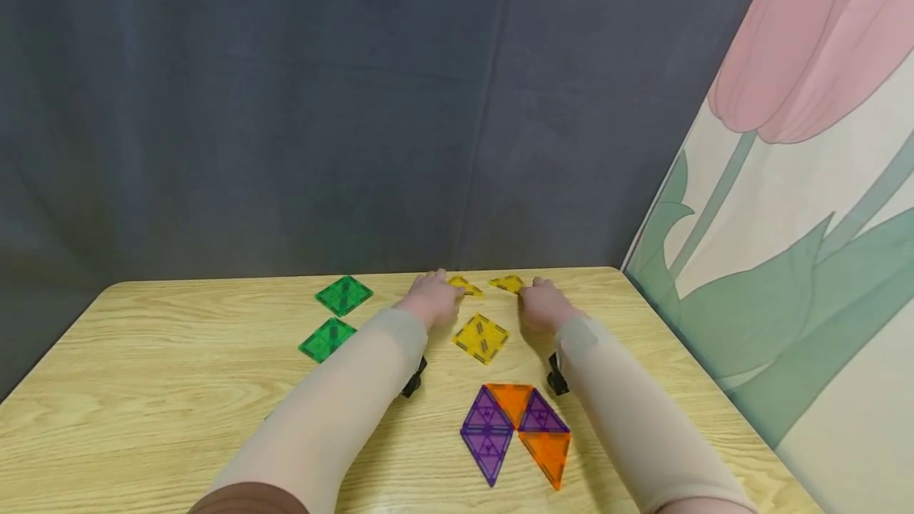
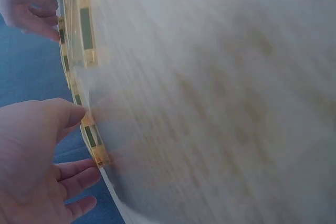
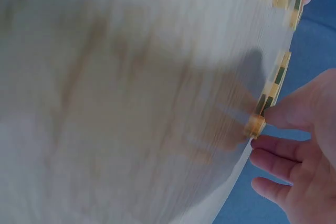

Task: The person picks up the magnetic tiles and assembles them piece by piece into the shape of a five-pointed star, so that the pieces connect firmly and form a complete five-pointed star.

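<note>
Near the table's far edge, my left hand (image 1: 432,298) pinches a yellow translucent triangle tile (image 1: 466,285) at its left end. The left wrist view shows the thumb (image 2: 73,113) on the tile and fingertips (image 2: 90,174) at its end. Across a small gap to the right, my right hand (image 1: 545,305) pinches a second yellow triangle tile (image 1: 507,284). In the right wrist view, thumb and forefinger meet at that tile's corner (image 3: 256,125). Between the forearms, a yellow square tile (image 1: 481,339) lies corner-on, nearer than both triangles.
Two green square tiles (image 1: 344,295) lie left of my left hand, one partly behind the forearm. Nearer the front, purple triangles (image 1: 488,416) and orange triangles (image 1: 548,450) form a partial ring on the wooden table (image 1: 178,371). A dark curtain (image 1: 321,117) hangs behind.
</note>
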A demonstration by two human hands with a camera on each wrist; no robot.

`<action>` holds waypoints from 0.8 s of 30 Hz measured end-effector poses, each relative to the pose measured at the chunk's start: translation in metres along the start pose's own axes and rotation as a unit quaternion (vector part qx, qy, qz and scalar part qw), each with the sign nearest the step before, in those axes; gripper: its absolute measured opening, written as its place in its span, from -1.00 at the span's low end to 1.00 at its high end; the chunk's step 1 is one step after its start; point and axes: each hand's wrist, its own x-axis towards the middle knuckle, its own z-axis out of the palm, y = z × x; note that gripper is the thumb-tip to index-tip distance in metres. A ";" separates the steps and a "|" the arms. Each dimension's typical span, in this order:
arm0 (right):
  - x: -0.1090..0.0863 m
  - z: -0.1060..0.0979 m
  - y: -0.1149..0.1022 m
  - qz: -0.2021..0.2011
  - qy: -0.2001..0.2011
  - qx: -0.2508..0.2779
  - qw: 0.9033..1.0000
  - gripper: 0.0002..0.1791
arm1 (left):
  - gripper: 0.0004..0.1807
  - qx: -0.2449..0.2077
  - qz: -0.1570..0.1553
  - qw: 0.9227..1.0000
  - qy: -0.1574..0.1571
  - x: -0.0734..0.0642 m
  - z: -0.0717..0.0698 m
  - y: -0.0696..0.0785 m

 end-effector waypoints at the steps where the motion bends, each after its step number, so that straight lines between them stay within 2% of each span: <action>1: 0.000 0.001 -0.003 -0.002 0.004 -0.001 1.000 -0.69 | -0.44 0.003 0.001 1.000 0.003 0.000 0.001 0.000; 5: 0.002 0.002 -0.014 -0.001 0.005 0.014 1.000 -0.74 | -0.47 -0.006 0.005 1.000 0.011 0.001 0.004 0.001; 11: 0.001 -0.003 -0.031 0.006 0.000 0.085 0.996 -0.77 | -0.58 -0.045 0.023 0.999 0.012 -0.002 0.004 0.005; 16: 0.005 -0.004 -0.039 0.012 -0.014 0.127 0.992 -0.68 | -0.59 -0.093 0.020 0.995 0.004 -0.001 0.005 0.007; 24: 0.011 -0.006 -0.053 0.003 -0.017 0.152 0.988 -0.60 | -0.63 -0.140 0.023 0.990 0.011 0.005 0.008 0.011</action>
